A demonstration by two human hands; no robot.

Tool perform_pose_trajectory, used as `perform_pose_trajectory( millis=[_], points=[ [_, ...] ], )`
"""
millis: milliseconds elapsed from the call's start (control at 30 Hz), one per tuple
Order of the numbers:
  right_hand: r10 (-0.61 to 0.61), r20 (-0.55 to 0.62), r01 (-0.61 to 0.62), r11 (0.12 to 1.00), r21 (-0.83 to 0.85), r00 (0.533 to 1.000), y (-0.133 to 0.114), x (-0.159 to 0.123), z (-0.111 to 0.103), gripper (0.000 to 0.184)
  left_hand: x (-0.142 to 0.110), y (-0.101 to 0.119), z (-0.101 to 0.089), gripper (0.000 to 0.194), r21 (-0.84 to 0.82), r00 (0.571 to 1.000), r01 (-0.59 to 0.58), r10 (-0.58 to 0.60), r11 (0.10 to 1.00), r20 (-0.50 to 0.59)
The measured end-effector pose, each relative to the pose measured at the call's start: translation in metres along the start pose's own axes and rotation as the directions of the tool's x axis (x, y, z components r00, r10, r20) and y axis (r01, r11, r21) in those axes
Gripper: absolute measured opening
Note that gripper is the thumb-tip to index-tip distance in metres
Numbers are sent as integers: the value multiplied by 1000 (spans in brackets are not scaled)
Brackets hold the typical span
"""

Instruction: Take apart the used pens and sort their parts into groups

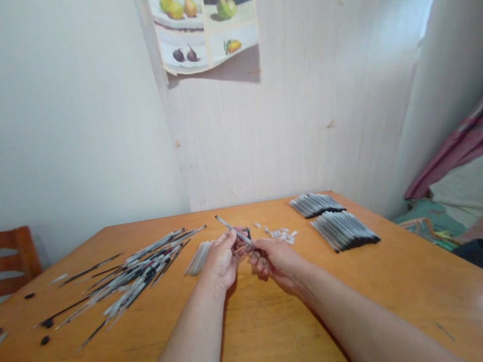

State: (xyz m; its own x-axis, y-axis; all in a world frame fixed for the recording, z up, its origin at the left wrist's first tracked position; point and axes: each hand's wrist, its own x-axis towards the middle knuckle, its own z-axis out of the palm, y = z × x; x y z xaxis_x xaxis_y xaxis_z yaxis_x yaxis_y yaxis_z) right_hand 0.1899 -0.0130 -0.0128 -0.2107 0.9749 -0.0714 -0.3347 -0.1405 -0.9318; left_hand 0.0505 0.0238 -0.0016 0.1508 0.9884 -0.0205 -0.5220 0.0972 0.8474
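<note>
Both hands meet over the middle of the table around one slim pen (pixel 227 224), which slants from upper left down to the right. My left hand (pixel 224 256) is closed on its middle. The fingers of my right hand (pixel 275 259) pinch its lower right end; the tip there is hidden. Clear pen barrels (pixel 198 258) lie side by side just left of my left hand. Small whitish caps or plugs (pixel 282 235) are scattered beyond my right hand. A loose pile of pens and refills (pixel 142 269) spreads over the left of the table.
Two neat rows of pens, a far row (pixel 316 204) and a nearer row (pixel 345 229), lie at the right on the wooden table (pixel 279 338). Small black pieces (pixel 45 340) lie at the left. A wooden chair (pixel 6 260) stands left; fruit pictures (pixel 204 23) hang on the wall.
</note>
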Motion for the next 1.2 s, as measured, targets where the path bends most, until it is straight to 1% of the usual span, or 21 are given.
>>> perform_pose_trajectory(
  millis=[100,233,333,467,533,600,667,700,733,767,800,833,900,1000,1100,1200],
  points=[
    [-11,-13,11,1000,-12,1000,0,1,1,29,-1,1,0,10,-12,1000,-12,12,1000,-22],
    [-63,-57,57,993,-102,996,2,1,4,29,-2,1,3,9,-12,995,-53,52,999,-87],
    [-122,-79,100,965,-244,989,0,0,7,28,-2,0,5,12,-22,990,-77,74,997,-117],
    [-206,-76,151,881,-448,976,-5,0,10,30,-4,-3,10,21,-11,982,-94,91,995,-167],
    [-253,-58,181,818,-546,966,-6,1,10,32,-3,-4,12,23,-5,975,-93,90,996,-201],
    [-314,-27,217,713,-666,949,-6,1,8,34,-1,-4,11,23,-10,972,-83,79,996,-223],
    [-398,5,245,555,-795,917,-6,0,5,33,2,1,6,22,-33,958,-91,78,995,-277],
    [-440,21,248,466,-849,898,-7,0,2,32,3,4,2,21,-48,944,-109,88,993,-319],
    [-475,34,243,385,-890,879,-8,0,-1,32,5,8,-2,21,-65,919,-125,91,990,-383],
    [-501,40,229,322,-918,865,-10,0,-6,33,6,12,-6,18,-73,895,-149,103,986,-435],
    [-518,37,208,277,-938,855,-12,1,-11,35,6,15,-9,15,-69,881,-165,115,984,-458],
    [-528,21,179,250,-952,849,-15,2,-18,37,6,17,-10,13,-63,882,-169,122,984,-454],
    [-554,-51,91,225,-970,831,-23,5,-32,38,5,17,-10,12,-28,900,-167,141,986,-412],
    [-564,-205,-114,192,-975,800,-35,7,-54,35,3,11,-6,16,61,922,-156,167,986,-348],
    [-516,-343,-299,170,-939,785,-41,6,-70,38,3,5,-6,22,188,920,-138,197,972,-339],
    [-446,-418,-398,144,-906,791,-41,6,-78,39,4,2,-8,23,315,907,-159,264,936,-327]
  ],
)
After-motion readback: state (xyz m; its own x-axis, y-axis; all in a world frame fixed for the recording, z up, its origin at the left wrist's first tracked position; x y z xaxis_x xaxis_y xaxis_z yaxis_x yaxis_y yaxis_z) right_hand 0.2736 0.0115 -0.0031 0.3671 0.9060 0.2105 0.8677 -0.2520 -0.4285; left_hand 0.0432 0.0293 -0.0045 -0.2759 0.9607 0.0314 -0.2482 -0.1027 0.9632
